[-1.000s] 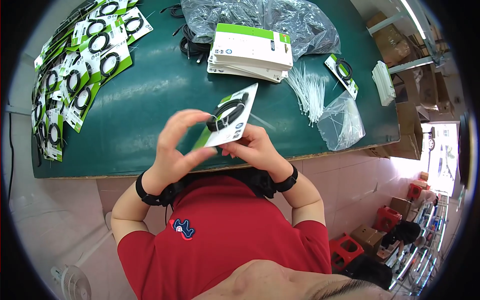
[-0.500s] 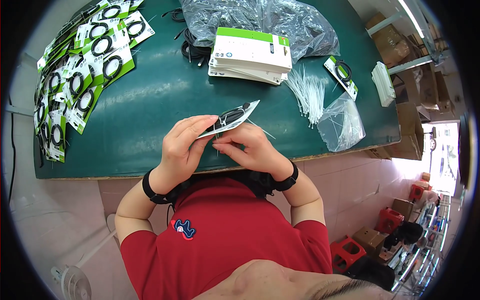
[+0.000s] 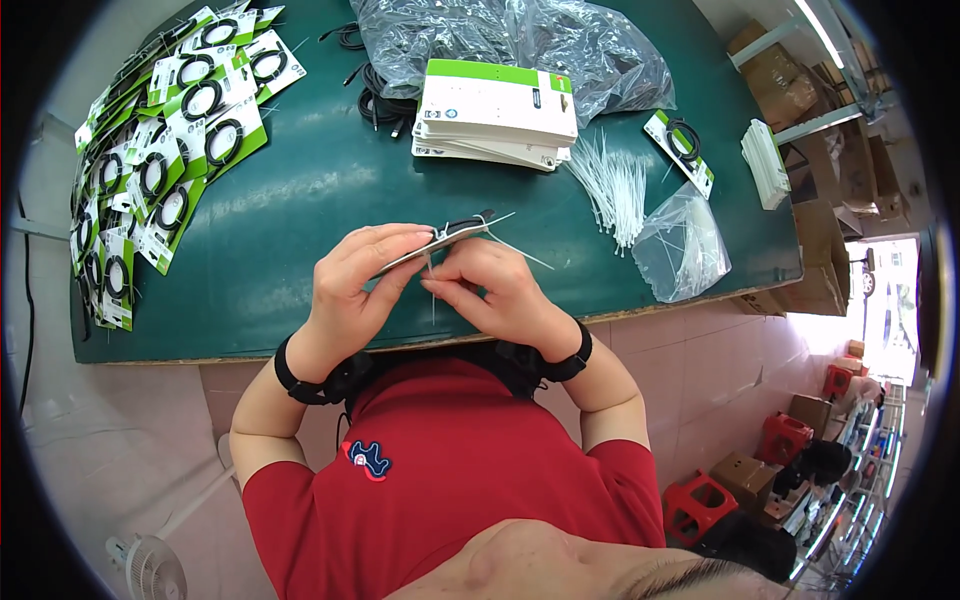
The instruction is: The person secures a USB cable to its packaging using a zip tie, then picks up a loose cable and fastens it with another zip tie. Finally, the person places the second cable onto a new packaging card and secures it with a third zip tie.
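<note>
At the left of the desk [image 3: 300, 235], carded cables [image 3: 202, 99] lie overlapped, probably to save room. My left hand [image 3: 352, 275] pinches a display card [image 3: 458, 236] bearing a black cable [image 3: 464, 224], nearly edge-on above the desk's near side, likely baring its back for my right hand [image 3: 495, 285], which pinches a white zip tie [image 3: 433, 308].

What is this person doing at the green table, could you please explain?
A person in a red shirt holds a card, seen nearly edge-on, with black cable on it, in the left hand. The right hand pinches a thin white tie below the card. On the table, similar cards with coiled cables lie in a heap at left; a stack of cards and loose white ties lie farther back.
</note>
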`<state>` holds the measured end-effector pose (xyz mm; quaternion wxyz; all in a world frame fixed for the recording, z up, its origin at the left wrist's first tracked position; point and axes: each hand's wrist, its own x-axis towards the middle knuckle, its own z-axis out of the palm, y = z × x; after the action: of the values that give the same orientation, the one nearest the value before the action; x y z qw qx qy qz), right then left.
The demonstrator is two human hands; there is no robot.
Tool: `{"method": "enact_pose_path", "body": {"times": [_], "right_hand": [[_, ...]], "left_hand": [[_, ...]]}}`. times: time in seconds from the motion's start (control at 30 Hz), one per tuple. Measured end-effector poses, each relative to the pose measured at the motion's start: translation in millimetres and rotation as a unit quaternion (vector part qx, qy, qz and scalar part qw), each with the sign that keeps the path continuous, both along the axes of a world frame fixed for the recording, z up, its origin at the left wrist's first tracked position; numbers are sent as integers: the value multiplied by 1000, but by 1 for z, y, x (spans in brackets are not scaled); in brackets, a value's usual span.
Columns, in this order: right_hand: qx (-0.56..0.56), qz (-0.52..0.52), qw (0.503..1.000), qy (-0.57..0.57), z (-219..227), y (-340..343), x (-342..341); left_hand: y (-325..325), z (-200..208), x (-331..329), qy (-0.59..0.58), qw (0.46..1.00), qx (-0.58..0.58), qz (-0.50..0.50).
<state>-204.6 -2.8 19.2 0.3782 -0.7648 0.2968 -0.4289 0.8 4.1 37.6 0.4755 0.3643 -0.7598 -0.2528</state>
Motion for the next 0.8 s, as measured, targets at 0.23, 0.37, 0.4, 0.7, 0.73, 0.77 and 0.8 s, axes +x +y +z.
{"method": "enact_pose_path", "body": {"times": [0.23,0.37,0.4,0.7,0.73,0.77,0.8], "right_hand": [[-187,35,982,13,-4,-11,-6],[-109,37,993,19,-6,-10,-7],[-109,37,993,19,-9,-9,-10],[569,93,782,-235,-24,-17,-24],[542,64,814,-199,-27,-15,-20],[512,36,843,-163,-28,-14,-17],[513,37,842,-163,-28,-15,-17]], "left_hand": [[4,-3,-4,-47,997,-55,10],[4,0,2,-92,983,-151,57],[4,2,5,-93,983,-151,56],[20,-24,21,-247,932,-263,-30],[20,-26,21,-247,935,-251,-43],[20,-27,22,-247,937,-239,-56],[20,-29,24,-248,937,-238,-55]]}}
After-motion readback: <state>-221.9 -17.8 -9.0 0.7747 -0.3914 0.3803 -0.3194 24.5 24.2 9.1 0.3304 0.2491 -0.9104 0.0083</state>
